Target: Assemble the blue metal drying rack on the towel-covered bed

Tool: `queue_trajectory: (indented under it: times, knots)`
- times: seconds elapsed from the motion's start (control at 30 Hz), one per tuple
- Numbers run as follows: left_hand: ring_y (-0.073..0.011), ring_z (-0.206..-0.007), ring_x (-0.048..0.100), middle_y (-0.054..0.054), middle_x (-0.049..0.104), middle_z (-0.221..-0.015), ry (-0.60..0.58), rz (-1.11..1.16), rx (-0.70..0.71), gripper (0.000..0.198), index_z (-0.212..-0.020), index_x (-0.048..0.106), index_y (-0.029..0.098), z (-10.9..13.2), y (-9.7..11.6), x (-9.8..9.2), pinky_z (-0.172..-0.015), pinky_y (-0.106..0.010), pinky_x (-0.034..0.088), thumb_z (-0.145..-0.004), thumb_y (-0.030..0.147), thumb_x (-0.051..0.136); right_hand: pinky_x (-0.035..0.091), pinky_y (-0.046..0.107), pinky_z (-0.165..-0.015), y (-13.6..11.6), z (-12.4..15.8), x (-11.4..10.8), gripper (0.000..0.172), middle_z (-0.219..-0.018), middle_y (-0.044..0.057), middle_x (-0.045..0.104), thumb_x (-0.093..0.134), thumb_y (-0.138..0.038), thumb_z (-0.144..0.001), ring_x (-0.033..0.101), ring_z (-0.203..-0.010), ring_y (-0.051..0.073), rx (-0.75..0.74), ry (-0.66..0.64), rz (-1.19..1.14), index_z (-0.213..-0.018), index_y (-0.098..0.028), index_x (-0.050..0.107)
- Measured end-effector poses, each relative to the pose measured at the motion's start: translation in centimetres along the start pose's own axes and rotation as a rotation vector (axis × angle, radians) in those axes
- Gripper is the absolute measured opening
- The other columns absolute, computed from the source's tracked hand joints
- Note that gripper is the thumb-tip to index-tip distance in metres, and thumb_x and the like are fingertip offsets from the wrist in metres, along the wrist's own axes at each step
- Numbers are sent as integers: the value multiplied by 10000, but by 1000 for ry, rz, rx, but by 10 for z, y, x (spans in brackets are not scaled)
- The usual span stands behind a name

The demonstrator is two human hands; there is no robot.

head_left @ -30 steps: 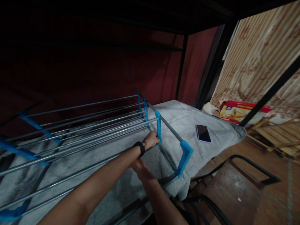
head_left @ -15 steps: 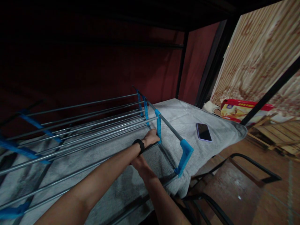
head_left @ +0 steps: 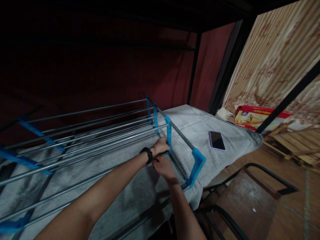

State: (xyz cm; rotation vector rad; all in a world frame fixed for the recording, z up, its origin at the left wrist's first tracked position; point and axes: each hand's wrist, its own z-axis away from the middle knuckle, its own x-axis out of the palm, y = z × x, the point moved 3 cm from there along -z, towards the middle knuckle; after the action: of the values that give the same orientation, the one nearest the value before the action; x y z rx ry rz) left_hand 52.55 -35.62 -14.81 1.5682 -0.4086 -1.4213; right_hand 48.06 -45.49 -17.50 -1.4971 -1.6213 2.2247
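Observation:
A drying rack with grey metal rods point(head_left: 110, 134) and blue plastic joints lies across a grey cloth. My left hand point(head_left: 160, 145), with a black band on its wrist, is closed around the lower part of a blue slotted bracket point(head_left: 169, 131) at the rack's right end. Just below it, my right hand point(head_left: 163, 166) is curled shut close to a rod near that bracket's foot. Its fingertips are turned away, so what they hold is hidden. Nearer the front, a blue corner joint point(head_left: 197, 166) caps the end bar.
A phone point(head_left: 217, 140) rests on the grey cloth point(head_left: 192, 120) to the right. Beyond the cloth's edge stand a black-framed chair point(head_left: 247, 196), a wooden slatted piece point(head_left: 297, 143) and a red and yellow box point(head_left: 255, 117). A dark post point(head_left: 195, 70) rises behind.
My right hand has moved up and to the right, from beneath my left wrist to just below my left hand. My left hand keeps its hold on the bracket.

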Motion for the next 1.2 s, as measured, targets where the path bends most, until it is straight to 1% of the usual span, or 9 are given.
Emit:
queue_trajectory:
  times: [0.1,0.17,0.27,0.4,0.53,0.63,0.73,0.9,1.2]
  knots:
    - [-109,-518,512,8,576,-579,-27,0,43,125,-684,623,122,3,0,-1,-453,-196,345,-569,79,594,484,415,-788,21,2,-19,326,-970,223,687,394,-240,-901,671,-906,307,149,120,77,-1038,-89,648]
    - [-107,-513,521,10,582,-578,-45,-1,71,119,-698,628,123,5,1,-3,-456,-191,360,-594,87,582,473,458,-854,31,0,-29,393,-1089,279,643,390,-226,-892,638,-1027,344,201,282,93,-1191,-40,566]
    - [-106,-523,537,12,603,-603,-48,-22,105,139,-744,639,127,9,4,-5,-476,-188,389,-632,93,564,430,465,-987,40,-10,-34,532,-1291,275,552,410,-170,-836,533,-1226,329,104,480,-62,-1351,-37,431]
    - [-133,-674,613,-14,675,-750,-8,-93,134,167,-825,657,146,15,10,-8,-591,-205,456,-684,109,575,400,410,-1066,44,-29,-25,620,-1350,151,559,373,-118,-747,511,-1267,242,-60,384,-493,-1363,-106,445]
    - [-172,-854,640,-44,705,-895,63,-200,123,157,-880,661,170,22,15,-11,-732,-239,474,-741,153,590,340,358,-1118,45,-35,-22,623,-1320,62,598,387,-119,-698,518,-1252,190,-121,384,-664,-1301,-171,532]
    - [-208,-924,638,-77,706,-946,111,-287,89,141,-899,657,174,28,14,-12,-804,-279,463,-781,185,581,313,353,-1134,46,-35,-21,629,-1348,60,579,401,-140,-701,498,-1272,184,-110,390,-674,-1317,-168,529]
    - [-216,-947,641,-88,708,-972,104,-342,83,145,-906,661,183,31,12,-9,-827,-283,449,-827,190,539,293,381,-1143,45,-34,-21,637,-1383,79,546,383,-155,-726,472,-1296,189,-111,378,-645,-1354,-146,492]
    - [-203,-954,639,-81,706,-1018,85,-370,80,174,-956,654,196,29,4,-4,-803,-264,441,-877,211,501,297,410,-1134,40,-31,-24,642,-1361,96,561,366,-145,-734,492,-1269,199,-96,391,-580,-1366,-145,482]
    - [-197,-901,640,-84,706,-959,60,-366,91,176,-902,662,180,24,2,-5,-761,-254,434,-889,241,497,355,392,-1089,35,-26,-33,626,-1313,99,598,358,-129,-724,537,-1211,205,-85,397,-499,-1325,-147,534]
